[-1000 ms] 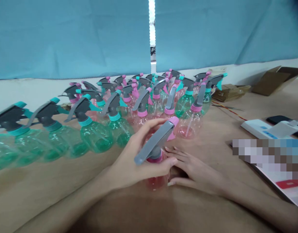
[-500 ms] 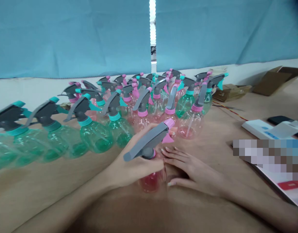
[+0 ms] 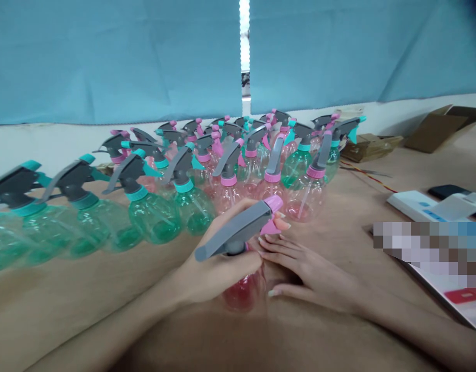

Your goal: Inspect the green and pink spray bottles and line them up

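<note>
My left hand (image 3: 218, 268) is wrapped around the neck of a pink spray bottle (image 3: 243, 294) with a grey and pink trigger head (image 3: 241, 227). Its fingertips come out on the far side below the pink nozzle. My right hand (image 3: 311, 268) lies on the table just right of this bottle, fingers stretched out and thumb apart, with nothing in it. Its fingertips are close to the bottle; whether they touch it I cannot tell. Behind my hands stand clear pink spray bottles (image 3: 305, 199) and green spray bottles (image 3: 154, 222), several of each.
Green bottles run along the left of the wooden table (image 3: 106, 289). At the back right are a flattened cardboard piece (image 3: 371, 147) and an open carton (image 3: 431, 129). A white power strip (image 3: 412, 206) and a partly blurred flat item (image 3: 460, 294) lie on the right. Blue cloth (image 3: 106, 57) hangs behind.
The pink bottle's trigger head has shifted slightly down and to the right in my left hand, and more of the left fingertips show. My right hand has hardly moved.
</note>
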`<act>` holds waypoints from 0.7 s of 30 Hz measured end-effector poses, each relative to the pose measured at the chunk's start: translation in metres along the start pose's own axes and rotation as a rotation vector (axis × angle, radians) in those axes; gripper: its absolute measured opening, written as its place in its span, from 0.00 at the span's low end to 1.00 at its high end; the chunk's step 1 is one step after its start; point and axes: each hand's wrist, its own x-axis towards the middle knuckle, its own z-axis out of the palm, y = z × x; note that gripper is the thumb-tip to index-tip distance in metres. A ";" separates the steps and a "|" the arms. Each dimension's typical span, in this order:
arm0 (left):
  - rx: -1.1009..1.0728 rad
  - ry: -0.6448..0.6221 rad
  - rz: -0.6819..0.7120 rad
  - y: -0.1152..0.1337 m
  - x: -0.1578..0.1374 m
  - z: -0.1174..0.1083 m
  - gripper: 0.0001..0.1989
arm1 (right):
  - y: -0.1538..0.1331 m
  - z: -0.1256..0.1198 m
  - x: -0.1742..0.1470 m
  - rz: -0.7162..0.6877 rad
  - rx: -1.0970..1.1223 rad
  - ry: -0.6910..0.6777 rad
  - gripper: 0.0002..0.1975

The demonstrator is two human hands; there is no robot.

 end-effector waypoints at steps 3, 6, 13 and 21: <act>-0.133 -0.071 0.266 -0.004 0.002 0.002 0.18 | 0.001 0.001 0.000 -0.001 0.010 -0.004 0.37; -0.229 -0.105 0.338 -0.007 0.002 0.004 0.23 | 0.001 0.001 -0.001 0.009 0.028 0.005 0.36; -0.215 -0.056 0.210 -0.005 -0.003 0.003 0.23 | -0.002 -0.002 0.000 0.038 0.016 -0.018 0.36; -0.250 0.068 0.210 -0.016 0.000 0.011 0.26 | 0.003 0.003 0.000 -0.006 -0.028 -0.002 0.36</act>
